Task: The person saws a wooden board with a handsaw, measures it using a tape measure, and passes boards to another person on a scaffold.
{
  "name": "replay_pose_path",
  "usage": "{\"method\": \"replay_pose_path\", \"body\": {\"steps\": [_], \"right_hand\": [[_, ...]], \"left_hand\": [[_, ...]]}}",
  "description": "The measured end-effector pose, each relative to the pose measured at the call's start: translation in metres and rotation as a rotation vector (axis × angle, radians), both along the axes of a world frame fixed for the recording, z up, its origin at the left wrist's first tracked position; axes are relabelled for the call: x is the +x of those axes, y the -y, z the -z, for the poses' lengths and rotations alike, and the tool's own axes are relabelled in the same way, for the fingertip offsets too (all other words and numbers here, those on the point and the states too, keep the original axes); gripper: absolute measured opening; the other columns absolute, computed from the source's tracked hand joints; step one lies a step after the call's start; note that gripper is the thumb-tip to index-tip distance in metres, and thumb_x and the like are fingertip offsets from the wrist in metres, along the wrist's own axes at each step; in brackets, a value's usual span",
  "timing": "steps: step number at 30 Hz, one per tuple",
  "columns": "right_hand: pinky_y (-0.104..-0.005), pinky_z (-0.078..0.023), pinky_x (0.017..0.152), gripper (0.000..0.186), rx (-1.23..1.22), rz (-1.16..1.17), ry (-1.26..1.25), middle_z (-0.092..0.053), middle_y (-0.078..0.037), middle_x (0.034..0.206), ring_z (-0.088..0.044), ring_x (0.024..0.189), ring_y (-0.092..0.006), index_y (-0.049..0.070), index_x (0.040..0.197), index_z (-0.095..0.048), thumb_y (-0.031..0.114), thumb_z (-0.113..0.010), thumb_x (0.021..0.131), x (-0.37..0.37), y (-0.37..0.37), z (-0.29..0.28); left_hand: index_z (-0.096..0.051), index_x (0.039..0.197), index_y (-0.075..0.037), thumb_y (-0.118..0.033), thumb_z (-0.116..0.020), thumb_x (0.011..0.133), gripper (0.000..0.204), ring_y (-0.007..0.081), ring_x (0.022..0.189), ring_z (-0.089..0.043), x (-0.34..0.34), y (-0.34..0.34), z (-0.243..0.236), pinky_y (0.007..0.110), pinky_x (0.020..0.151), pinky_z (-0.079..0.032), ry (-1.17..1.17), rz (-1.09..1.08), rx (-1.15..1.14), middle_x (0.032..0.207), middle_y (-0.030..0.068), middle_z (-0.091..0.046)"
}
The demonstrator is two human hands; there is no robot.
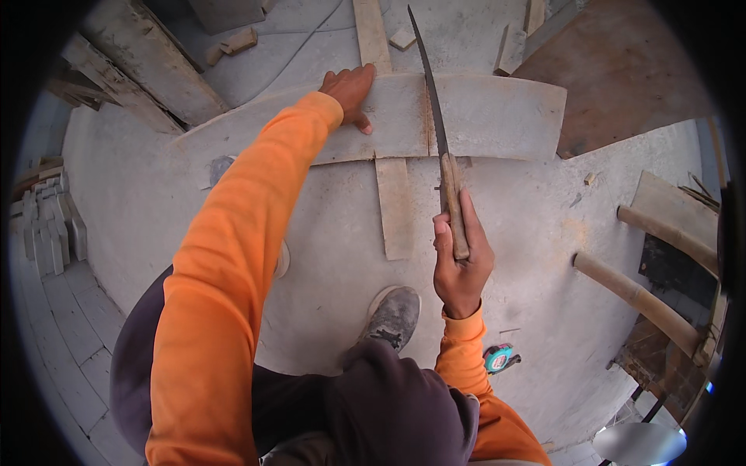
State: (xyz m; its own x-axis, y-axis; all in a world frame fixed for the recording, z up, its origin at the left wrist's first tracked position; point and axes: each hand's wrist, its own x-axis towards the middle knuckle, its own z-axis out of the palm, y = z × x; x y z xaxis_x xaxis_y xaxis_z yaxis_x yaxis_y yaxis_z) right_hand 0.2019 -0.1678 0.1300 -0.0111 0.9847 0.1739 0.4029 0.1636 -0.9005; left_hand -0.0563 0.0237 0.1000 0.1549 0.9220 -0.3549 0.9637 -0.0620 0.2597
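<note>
My left hand rests with spread fingers on a long pale board, just left of a dark crosswise mark or cut. The board lies across a narrower plank, which shows above and below it. My right hand is closed round the wooden handle of a handsaw, whose toothed blade points away from me over the board, close to that mark. Whether the teeth touch the board I cannot tell. A teal tape measure lies on the concrete floor beside my right arm.
Planks lean at upper left, near wood offcuts and a cable. A brown sheet lies at upper right. Round poles stick out at right. Pale tiles are stacked at far left. My shoe is below.
</note>
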Motion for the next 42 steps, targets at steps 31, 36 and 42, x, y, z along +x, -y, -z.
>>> {"method": "replay_pose_path", "body": {"steps": [31,36,42], "right_hand": [[-0.0282,-0.055,0.061,0.033,0.116,0.204,0.152,-0.075,-0.023,0.103,-0.073,0.066,-0.0210,-0.008,0.124,-0.066,0.001,-0.068,0.093,-0.019,0.012,0.013],[-0.0285,-0.056,0.062,0.034,0.064,0.198,0.129,-0.075,-0.023,0.104,-0.075,0.070,-0.0228,-0.007,0.125,-0.066,0.002,-0.068,0.093,-0.020,0.021,0.003],[-0.0269,-0.056,0.066,0.032,0.099,0.173,0.222,-0.075,-0.024,0.104,-0.075,0.076,-0.0200,-0.010,0.125,-0.065,0.002,-0.064,0.095,0.012,0.099,0.018]], "left_hand": [[-0.048,0.125,-0.008,-0.027,-0.096,0.063,0.081,0.0329,0.126,-0.058,0.024,0.013,-0.008,0.048,0.105,-0.043,-0.129,-0.059,0.022,0.124,0.0129,-0.066],[-0.047,0.123,-0.008,-0.025,-0.096,0.062,0.081,0.0354,0.124,-0.059,0.017,0.019,0.007,0.049,0.103,-0.043,-0.091,-0.051,0.008,0.122,0.0140,-0.066],[-0.046,0.124,-0.007,-0.024,-0.096,0.062,0.081,0.0364,0.124,-0.058,0.010,0.013,-0.003,0.050,0.103,-0.043,-0.121,-0.055,0.016,0.123,0.0145,-0.065]]}}
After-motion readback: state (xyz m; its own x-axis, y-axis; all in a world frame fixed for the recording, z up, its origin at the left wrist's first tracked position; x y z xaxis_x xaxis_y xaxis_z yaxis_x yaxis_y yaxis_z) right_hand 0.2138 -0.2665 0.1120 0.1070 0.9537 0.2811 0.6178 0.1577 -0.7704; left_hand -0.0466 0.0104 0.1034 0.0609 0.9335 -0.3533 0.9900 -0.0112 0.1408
